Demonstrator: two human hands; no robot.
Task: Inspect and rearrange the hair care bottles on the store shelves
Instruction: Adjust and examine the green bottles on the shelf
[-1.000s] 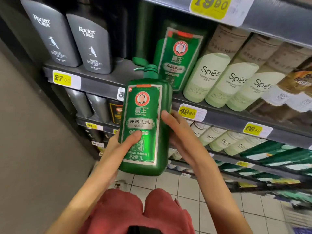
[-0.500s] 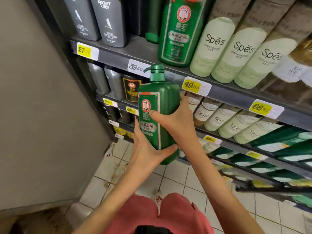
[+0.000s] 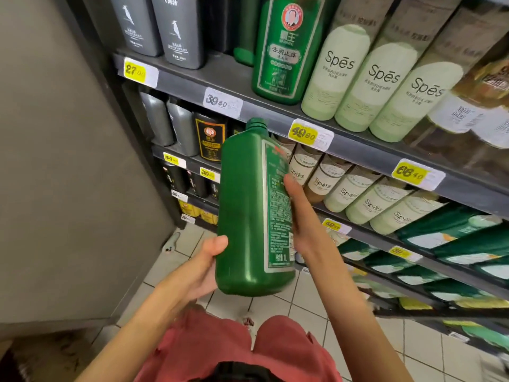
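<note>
Holding the feed on the head camera, I see the green bottle (image 3: 248,210) up in the air in front of the shelf (image 3: 358,150), clear of every board, at about the level of the second row. It stands nearly upright, neck on top and leaning slightly to the left. Its plain, glossy green narrow side faces me. The silver-edged back label, full of small print, is turned to the right. A ribbed green neck shows at the top, and the rounded base hangs over the pale floor tiles (image 3: 275,304).

My view of the left hand (image 3: 201,268) shows it cupping the lower left of the bottle, thumb pressed on the near side and fingers curled beneath. The right hand (image 3: 303,224) lies against the label side with one digit straight up along the print; the others are hidden, so I cannot tell how far they curl.

A matching green bottle (image 3: 286,51) stands on the shelf above, just beside pale Spēs bottles (image 3: 338,73).
</note>
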